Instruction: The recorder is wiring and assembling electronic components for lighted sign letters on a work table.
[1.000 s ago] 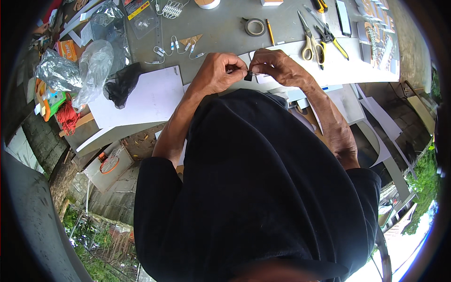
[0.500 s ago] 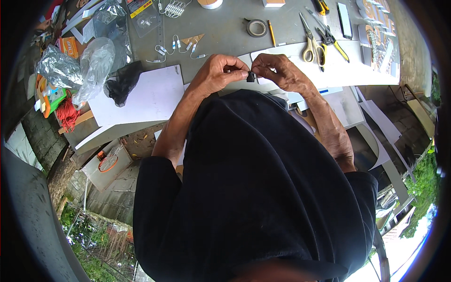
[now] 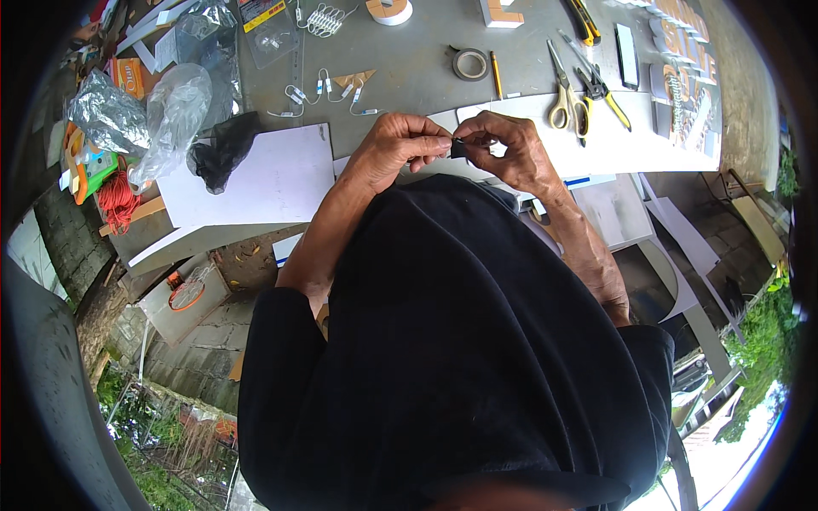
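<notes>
Close together above the near edge of the table, my two hands meet at a small black piece (image 3: pixel 458 150), perhaps a bit of tape; its exact kind is too small to make out. My left hand (image 3: pixel 399 146) pinches its left side between thumb and fingertips. On the other side, the thumb and index finger of my right hand (image 3: pixel 514 152) are closed on it, hiding part of it. Beyond the hands lie a roll of dark tape (image 3: pixel 469 64), a pencil (image 3: pixel 496 75) and a string of small white LED modules (image 3: pixel 324 85) joined by thin wires.
Scissors (image 3: pixel 563 100), pliers (image 3: pixel 607 89), a utility knife (image 3: pixel 584 21) and a phone (image 3: pixel 627 56) lie at the right on the table (image 3: pixel 409 51). White sheets (image 3: pixel 281 175) line its near edge. Crumpled plastic bags (image 3: pixel 177 106) and red cord (image 3: pixel 118 203) crowd the left.
The whole view has shifted a little, and both hands appear slightly lower. My right fingers have curled further around the black piece, which now sits closer against them.
</notes>
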Demonstrator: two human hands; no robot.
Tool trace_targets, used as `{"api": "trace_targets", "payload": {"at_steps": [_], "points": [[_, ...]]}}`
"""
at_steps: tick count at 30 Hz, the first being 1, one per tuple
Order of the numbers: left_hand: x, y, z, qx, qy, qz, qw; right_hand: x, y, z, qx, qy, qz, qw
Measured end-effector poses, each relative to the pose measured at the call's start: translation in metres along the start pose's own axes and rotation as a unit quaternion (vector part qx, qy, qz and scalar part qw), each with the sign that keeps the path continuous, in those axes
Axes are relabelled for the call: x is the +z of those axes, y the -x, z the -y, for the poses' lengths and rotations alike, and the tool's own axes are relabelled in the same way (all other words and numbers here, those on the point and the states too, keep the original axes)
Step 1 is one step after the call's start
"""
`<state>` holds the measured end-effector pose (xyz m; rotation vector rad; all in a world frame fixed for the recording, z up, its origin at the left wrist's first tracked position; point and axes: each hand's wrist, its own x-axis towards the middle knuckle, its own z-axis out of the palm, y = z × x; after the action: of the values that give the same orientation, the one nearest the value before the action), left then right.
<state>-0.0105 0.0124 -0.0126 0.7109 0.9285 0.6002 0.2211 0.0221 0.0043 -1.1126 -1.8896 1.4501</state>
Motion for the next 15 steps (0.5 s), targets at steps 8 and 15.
{"api": "trace_targets", "payload": {"at_steps": [8, 15], "points": [[-0.001, 0.002, 0.004, 0.012, 0.025, -0.002, 1.0, 0.009, 0.004, -0.007, -0.041, 0.037, -0.053, 0.997], [0.006, 0.01, 0.009, 0.131, -0.145, -0.067, 0.978, 0.011, 0.006, -0.001, 0.021, -0.048, -0.058, 0.997]]}}
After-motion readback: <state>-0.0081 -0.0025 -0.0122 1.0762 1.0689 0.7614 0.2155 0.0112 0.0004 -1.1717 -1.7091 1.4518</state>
